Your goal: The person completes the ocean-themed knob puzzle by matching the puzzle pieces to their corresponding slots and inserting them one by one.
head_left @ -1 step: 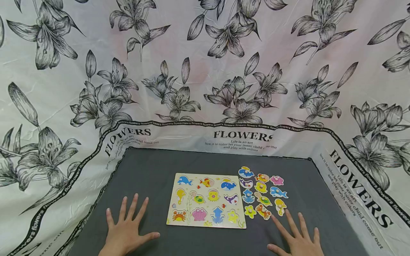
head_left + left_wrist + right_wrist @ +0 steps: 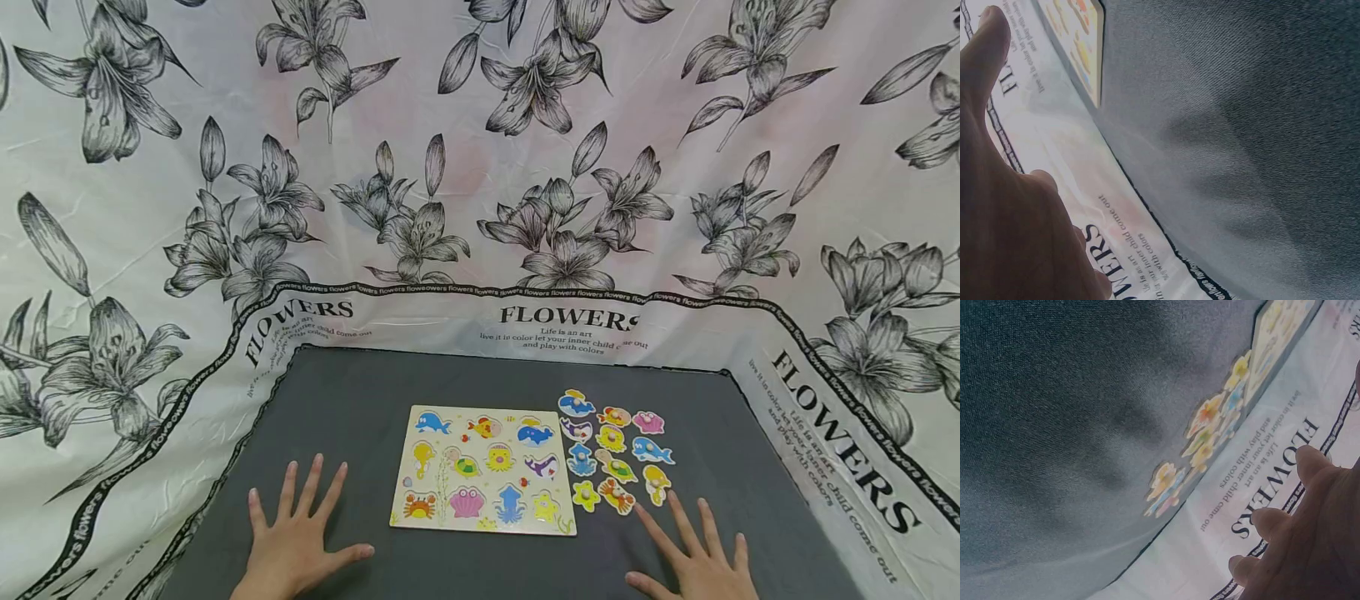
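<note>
Betw. L hand [image 2: 297, 533] & R hand [image 2: 697, 554], both splayed: cream rect. board [image 2: 485, 487] w/ sea-animal pics [image 2: 499, 457]

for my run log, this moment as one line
left hand: spread, empty | right hand: spread, empty | puzzle board: lying flat | loose pieces: right of board

There are two hands [image 2: 296, 533] [image 2: 701, 558], one picture board [image 2: 482, 473] and eleven loose sea-creature pieces [image 2: 611, 438]

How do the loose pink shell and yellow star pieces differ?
The shell piece is pink, the star piece yellow. The shell piece looks broad, the star piece pointed. The star piece lies beside the board, the shell piece farther off. Both lie on the grey table.
</note>
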### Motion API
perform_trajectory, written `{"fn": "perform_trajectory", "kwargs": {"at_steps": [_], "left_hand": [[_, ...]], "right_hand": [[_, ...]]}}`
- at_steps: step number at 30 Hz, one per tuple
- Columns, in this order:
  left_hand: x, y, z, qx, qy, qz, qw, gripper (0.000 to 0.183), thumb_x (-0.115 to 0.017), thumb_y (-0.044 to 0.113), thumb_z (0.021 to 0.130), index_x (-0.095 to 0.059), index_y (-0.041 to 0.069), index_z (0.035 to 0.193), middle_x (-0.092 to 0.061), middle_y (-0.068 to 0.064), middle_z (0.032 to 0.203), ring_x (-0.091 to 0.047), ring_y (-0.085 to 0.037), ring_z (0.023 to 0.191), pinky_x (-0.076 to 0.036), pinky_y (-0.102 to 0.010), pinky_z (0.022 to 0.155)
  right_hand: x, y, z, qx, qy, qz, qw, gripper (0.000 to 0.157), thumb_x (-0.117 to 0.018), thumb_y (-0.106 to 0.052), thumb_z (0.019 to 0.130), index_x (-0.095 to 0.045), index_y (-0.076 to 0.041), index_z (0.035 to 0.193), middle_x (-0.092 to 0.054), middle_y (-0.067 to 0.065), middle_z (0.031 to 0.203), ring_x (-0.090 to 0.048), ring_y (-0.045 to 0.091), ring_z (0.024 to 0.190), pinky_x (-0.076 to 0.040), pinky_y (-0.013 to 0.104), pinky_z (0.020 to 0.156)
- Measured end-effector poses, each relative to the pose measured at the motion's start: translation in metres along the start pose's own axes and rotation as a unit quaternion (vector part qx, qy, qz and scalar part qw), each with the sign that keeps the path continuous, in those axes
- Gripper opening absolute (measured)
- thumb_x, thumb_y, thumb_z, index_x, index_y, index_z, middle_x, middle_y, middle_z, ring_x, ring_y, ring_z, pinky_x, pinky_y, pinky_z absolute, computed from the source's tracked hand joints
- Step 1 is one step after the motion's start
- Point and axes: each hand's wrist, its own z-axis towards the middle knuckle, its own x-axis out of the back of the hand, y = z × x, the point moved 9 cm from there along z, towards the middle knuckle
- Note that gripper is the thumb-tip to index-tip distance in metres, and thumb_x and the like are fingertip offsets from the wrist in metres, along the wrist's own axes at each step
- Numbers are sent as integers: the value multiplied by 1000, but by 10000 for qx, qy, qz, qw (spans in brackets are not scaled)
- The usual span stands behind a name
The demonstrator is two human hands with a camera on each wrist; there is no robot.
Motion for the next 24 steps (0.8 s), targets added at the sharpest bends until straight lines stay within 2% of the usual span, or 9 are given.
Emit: {"fn": "perform_trajectory", "kwargs": {"at_steps": [5,9,12,14,18,22,24], "left_hand": [[-1,0,1,-6,-12,9,10000,120,-57,94,66,-24,29,162,-12,-16,169,1,-48,154,32,-73,102],[-7,4,5,-67,-278,-283,9992,119,-60,89,70,-19,27,163,-8,-16,170,0,-50,153,15,-83,105],[-15,12,12,-228,-583,-741,9953,117,-63,82,76,-13,24,164,-1,-16,170,1,-51,153,0,-84,108],[-20,19,16,-379,-698,-983,9920,116,-66,77,79,-11,21,165,1,-17,170,1,-52,153,-5,-83,109],[-20,27,24,-604,-580,-912,9923,118,-67,77,77,-13,20,164,-4,-16,170,-2,-51,153,-10,-81,111],[-24,34,29,-758,-563,-839,9920,121,-68,80,74,-14,21,164,-8,-11,171,-3,-50,154,-12,-79,112],[-29,37,31,-791,-660,-846,9911,123,-69,80,73,-14,21,164,-8,-10,171,-3,-50,154,-12,-79,113]], "right_hand": [[-1,0,0,-36,-88,-14,10000,90,-49,-91,76,-35,-49,154,-24,16,165,-7,56,149,10,87,99],[3,-1,-2,63,46,31,10000,88,-51,-89,78,-30,-51,155,-26,15,164,-6,55,150,3,88,100],[8,-2,-3,174,124,78,9997,86,-52,-85,81,-25,-53,156,-29,16,163,-6,55,150,-4,88,101],[11,-3,-2,243,105,87,9996,86,-52,-84,83,-23,-52,157,-30,17,163,-8,55,150,-10,87,101],[11,-5,-1,344,3,142,9993,85,-54,-81,84,-29,-46,158,-31,18,162,-19,58,145,-18,88,98],[6,-4,1,280,-264,252,9989,87,-53,-83,83,-34,-41,157,-30,18,163,-22,60,143,-19,88,97],[3,-3,2,205,-448,299,9983,90,-52,-84,82,-35,-38,157,-30,19,163,-22,61,142,-20,88,97]]}}
